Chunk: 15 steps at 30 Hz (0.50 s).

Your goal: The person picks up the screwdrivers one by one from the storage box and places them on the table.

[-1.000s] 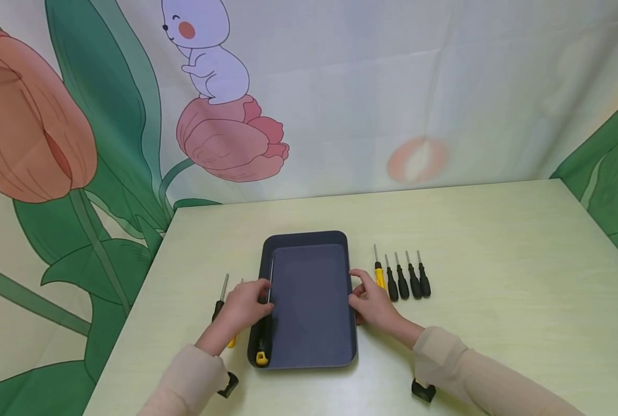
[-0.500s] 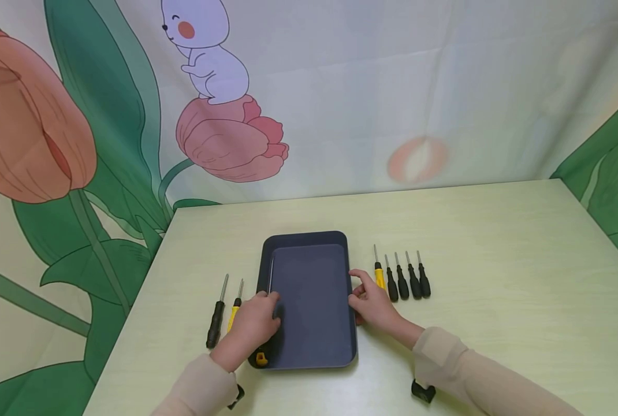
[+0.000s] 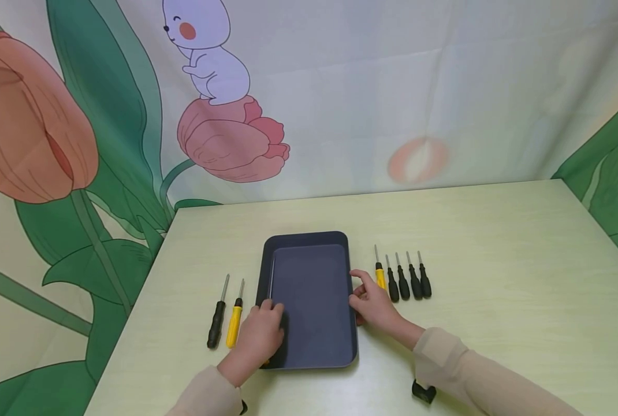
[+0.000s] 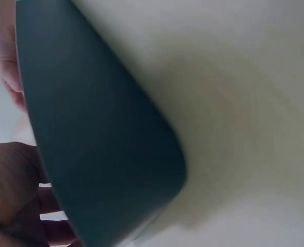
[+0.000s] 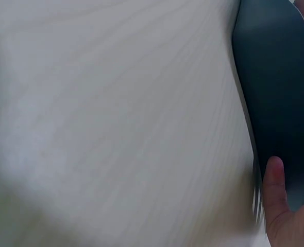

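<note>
A dark blue tray (image 3: 311, 300) lies on the table in the head view. Along its left inner side is a screwdriver, its shaft (image 3: 272, 277) showing and its handle mostly covered by my left hand (image 3: 259, 335). That hand reaches over the tray's left rim, fingertips pointing down; whether they grip the handle is hidden. In the left wrist view the tray wall (image 4: 100, 134) blocks the fingertips of the left hand (image 4: 10, 190). My right hand (image 3: 376, 303) holds the tray's right edge, with the thumb (image 5: 275, 180) against the outer wall in the right wrist view.
Left of the tray lie a black screwdriver (image 3: 216, 323) and a yellow screwdriver (image 3: 234, 323), side by side. To the right are another yellow screwdriver (image 3: 379, 274) and several small black screwdrivers (image 3: 415, 286) in a row. A printed cloth (image 3: 340, 98) hangs behind the table (image 3: 496, 260).
My left hand has moved from the screwdriver's shaft down towards me over its handle, uncovering the two screwdrivers on the left. The right hand and the tray have stayed in place.
</note>
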Motion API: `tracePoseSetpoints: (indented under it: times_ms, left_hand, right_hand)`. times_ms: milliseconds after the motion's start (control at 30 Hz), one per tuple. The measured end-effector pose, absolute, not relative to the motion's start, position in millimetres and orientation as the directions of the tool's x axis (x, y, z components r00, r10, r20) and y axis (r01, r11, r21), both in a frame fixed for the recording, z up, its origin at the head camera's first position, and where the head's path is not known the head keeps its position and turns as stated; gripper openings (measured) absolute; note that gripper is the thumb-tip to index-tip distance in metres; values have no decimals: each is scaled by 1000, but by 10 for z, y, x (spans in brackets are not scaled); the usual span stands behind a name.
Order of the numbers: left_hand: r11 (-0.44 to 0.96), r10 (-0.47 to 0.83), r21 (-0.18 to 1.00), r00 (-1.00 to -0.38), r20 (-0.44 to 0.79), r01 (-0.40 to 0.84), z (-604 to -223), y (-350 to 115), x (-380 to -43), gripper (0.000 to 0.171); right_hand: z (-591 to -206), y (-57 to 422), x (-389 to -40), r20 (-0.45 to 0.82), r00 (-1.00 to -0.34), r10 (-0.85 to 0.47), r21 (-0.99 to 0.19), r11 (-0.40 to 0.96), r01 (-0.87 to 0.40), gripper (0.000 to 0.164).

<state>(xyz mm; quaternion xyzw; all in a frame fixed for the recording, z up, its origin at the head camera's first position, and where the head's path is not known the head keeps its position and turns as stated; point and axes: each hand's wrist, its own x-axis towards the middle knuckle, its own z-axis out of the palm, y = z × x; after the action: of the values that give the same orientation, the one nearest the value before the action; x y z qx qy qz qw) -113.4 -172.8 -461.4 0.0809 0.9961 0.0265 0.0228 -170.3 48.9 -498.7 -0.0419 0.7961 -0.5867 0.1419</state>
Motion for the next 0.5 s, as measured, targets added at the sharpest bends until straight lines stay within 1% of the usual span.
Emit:
tracePoseSetpoints:
  times_ms: [233, 500]
  left_hand:
    - [984, 169, 54, -985, 36, 171, -4671, -1707, -1069, 31]
    - [986, 163, 19, -985, 48, 164, -4714, -1698, -1049, 29]
  right_hand:
    - [-4978, 489, -1698, -177, -956, -234, -946, 307, 100, 52]
    - [-4990, 488, -1706, -170, -957, -235, -947, 309, 93, 52]
